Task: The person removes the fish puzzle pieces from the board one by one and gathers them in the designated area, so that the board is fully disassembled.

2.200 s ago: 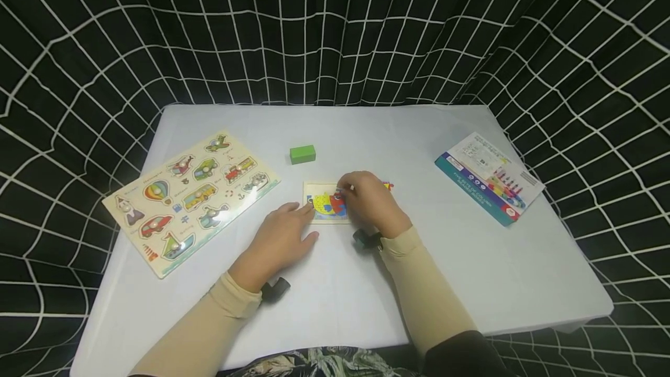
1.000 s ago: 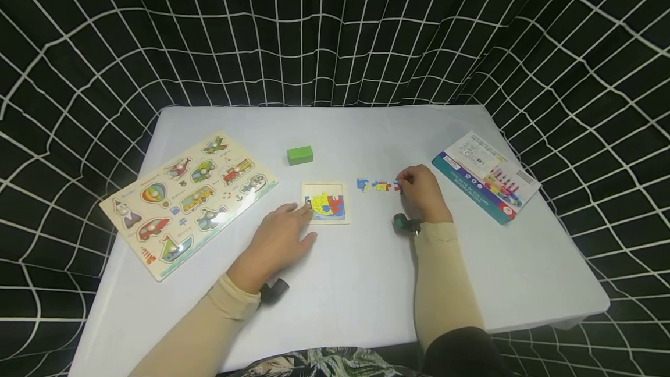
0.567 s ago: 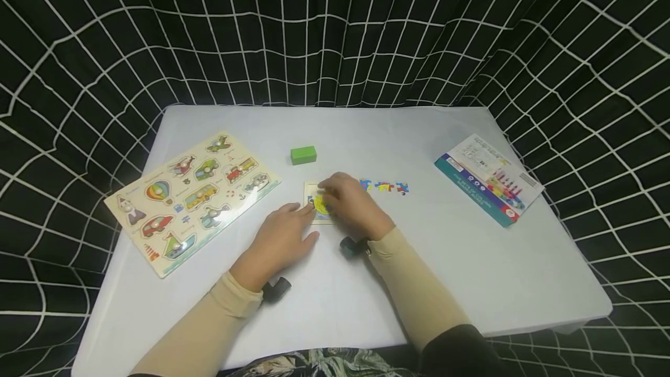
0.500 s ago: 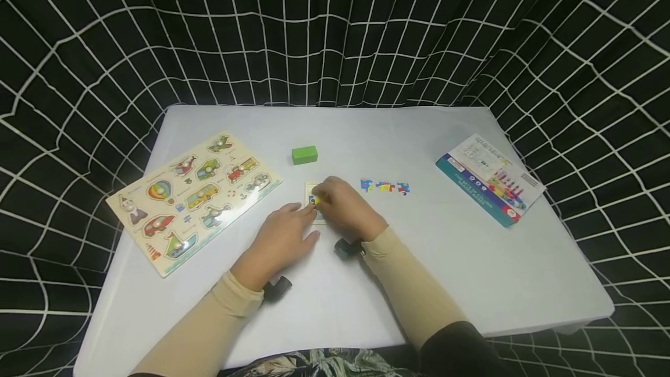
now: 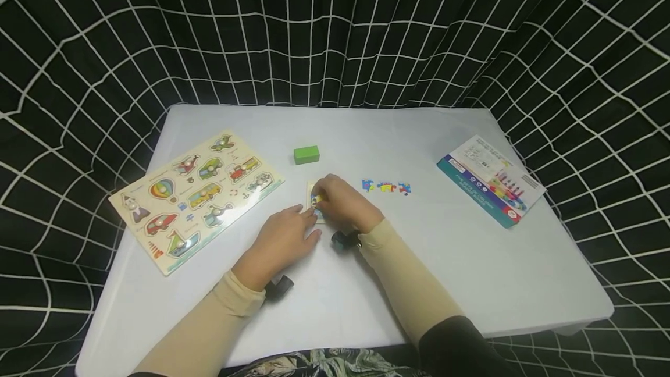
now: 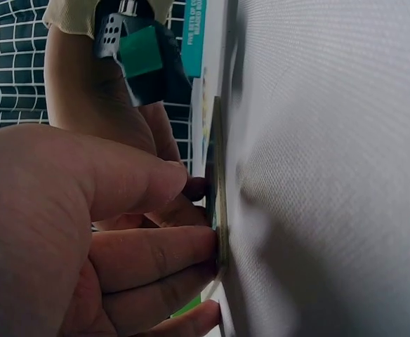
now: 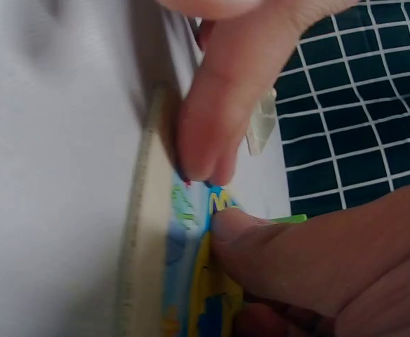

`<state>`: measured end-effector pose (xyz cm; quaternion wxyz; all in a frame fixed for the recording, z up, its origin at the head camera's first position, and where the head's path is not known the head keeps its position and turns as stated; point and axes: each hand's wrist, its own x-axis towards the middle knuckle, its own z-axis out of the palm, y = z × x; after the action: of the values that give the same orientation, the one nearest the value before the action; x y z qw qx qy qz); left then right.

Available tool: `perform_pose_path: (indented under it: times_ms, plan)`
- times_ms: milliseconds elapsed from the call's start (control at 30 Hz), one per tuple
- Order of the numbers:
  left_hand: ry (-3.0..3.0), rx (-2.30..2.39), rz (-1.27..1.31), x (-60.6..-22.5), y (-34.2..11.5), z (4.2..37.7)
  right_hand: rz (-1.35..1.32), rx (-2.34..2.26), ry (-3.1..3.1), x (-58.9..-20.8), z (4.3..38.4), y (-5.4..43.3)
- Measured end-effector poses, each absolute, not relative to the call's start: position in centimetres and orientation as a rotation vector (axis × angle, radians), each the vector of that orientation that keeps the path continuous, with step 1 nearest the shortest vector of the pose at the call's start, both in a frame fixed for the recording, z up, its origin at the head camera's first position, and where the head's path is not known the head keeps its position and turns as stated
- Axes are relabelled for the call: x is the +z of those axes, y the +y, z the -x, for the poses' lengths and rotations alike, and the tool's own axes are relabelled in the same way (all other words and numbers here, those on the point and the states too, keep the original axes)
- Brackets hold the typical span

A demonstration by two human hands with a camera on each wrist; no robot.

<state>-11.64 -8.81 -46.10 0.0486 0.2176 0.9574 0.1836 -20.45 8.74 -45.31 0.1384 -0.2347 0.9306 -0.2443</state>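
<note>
A small square wooden puzzle board [image 5: 309, 192] with a colourful picture lies flat between the hands, mostly covered by them. My left hand [image 5: 282, 243] rests at its left edge, fingers extended with the tips on the board. Over the board, my right hand [image 5: 345, 203] pinches a yellow and blue puzzle piece [image 7: 215, 277]; its thumb [image 7: 243, 242] shows against the piece in the right wrist view. The piece's far side is hidden by the fingers. Three loose puzzle pieces [image 5: 386, 187] lie in a row to the right of the board.
A large knob puzzle board [image 5: 196, 199] with vehicle pictures lies at the left. Behind the small board sits a green block [image 5: 306, 155]. A flat box [image 5: 492, 179] lies at the right, on the white table [image 5: 471, 284]. A grid-patterned dark curtain [image 5: 335, 34] encloses the table.
The right hand went from the board out to the loose pieces, then came back left over the board, ending near its left side. The left hand stayed at the board's edge.
</note>
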Motion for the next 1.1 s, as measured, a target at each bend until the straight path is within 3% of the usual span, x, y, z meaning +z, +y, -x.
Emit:
perform_pose_path:
  times_ms: [667,867,1100]
  plan:
    - [2.915,0.554,-0.658,-46.0,-8.7,11.6,0.676,-1.077,2.777,-47.1,18.5,10.0]
    - [2.879,0.555,-0.615,-46.1,-8.6,11.6,0.447,-1.225,2.818,-45.5,19.2,14.7]
    - [2.870,0.566,-0.611,-45.9,-8.7,11.6,0.186,-1.007,2.725,-44.8,19.2,20.2]
